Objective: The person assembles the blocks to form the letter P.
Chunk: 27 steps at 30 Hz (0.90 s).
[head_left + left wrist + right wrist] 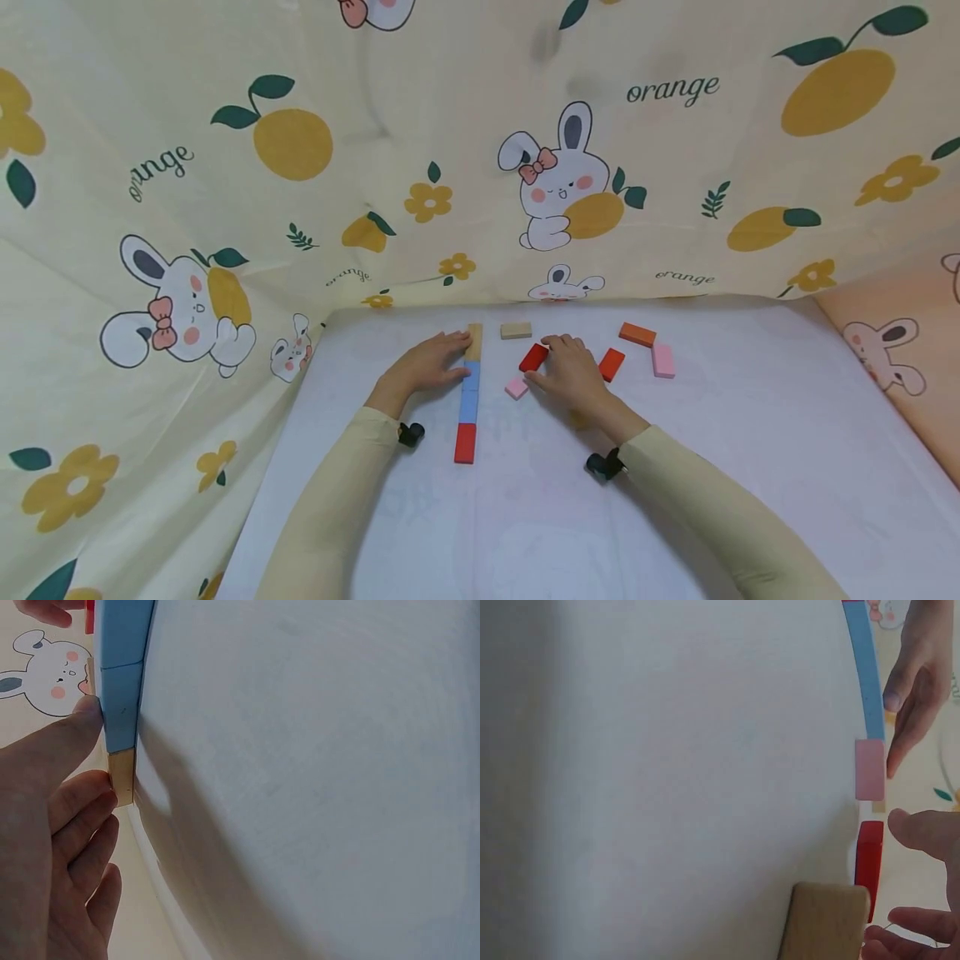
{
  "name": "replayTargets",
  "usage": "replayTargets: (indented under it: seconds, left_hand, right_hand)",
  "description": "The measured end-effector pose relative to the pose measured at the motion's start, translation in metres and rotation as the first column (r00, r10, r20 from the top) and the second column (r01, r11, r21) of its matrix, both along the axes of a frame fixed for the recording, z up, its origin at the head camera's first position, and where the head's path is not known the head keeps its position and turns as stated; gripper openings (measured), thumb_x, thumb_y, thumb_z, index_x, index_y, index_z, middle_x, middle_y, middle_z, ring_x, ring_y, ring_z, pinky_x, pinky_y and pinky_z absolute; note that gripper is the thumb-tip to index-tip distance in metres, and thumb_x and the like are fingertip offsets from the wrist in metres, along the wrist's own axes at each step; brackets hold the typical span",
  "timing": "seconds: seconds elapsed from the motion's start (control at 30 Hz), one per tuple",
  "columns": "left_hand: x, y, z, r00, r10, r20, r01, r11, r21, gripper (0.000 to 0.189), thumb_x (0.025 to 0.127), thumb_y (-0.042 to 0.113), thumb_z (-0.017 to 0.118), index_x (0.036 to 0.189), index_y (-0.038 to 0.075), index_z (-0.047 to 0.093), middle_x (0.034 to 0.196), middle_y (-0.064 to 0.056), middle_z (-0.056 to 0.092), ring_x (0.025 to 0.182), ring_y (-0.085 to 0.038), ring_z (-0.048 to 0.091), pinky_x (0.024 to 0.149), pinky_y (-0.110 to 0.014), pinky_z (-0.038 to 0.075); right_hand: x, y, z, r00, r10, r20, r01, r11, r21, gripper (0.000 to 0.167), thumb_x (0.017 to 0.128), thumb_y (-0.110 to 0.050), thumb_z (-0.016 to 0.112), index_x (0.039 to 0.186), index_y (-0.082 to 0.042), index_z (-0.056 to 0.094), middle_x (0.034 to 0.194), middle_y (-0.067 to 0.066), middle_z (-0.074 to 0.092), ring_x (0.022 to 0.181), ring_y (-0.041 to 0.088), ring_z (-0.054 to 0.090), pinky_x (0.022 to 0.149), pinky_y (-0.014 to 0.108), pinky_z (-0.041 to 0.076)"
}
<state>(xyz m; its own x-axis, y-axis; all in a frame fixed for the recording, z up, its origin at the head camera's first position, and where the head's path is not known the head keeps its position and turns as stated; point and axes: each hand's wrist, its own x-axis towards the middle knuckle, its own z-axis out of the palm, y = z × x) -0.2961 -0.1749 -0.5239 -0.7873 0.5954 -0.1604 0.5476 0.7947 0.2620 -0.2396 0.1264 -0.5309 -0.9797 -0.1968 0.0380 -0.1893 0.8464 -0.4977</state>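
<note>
A straight row of flat blocks stands left of centre: a natural wood block (pixel 475 337), two blue blocks (pixel 468 404) and a red block (pixel 465 443) at the near end. My left hand (pixel 427 364) lies along the row's left side; its thumb and fingertips touch the blue and wood blocks, also seen in the left wrist view. My right hand (pixel 573 375) hovers around a loose red block (pixel 533 357), thumb and fingers spread apart. In the right wrist view that red block lies beside the fingertips (pixel 922 922), and whether they touch it is unclear.
A pink block (pixel 517 387) lies near the right thumb, a wood block (pixel 516 331) behind it. Right of the hand are an orange-red block (pixel 611 365), an orange block (pixel 637 334) and a pink block (pixel 663 361). Another wood block (pixel 825 922) sits below the right wrist.
</note>
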Motion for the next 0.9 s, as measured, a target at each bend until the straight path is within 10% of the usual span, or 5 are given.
replayTargets:
  seconds: [0.9]
  left_hand:
    - [-0.004,0.000,-0.003,1.000,0.004,0.005,-0.004,1.000,-0.008,0.077,0.105,0.052,0.064,0.166,0.011,0.040,0.173,-0.004,0.035,0.162,-0.020,0.029,0.133,-0.038,0.019]
  right_hand:
    - [0.000,-0.001,0.000,0.999,-0.016,-0.032,0.014,0.999,-0.041,0.071,0.087,-0.043,0.089,0.137,-0.001,0.062,0.129,0.018,0.064,0.118,0.034,0.055,0.104,0.053,0.052]
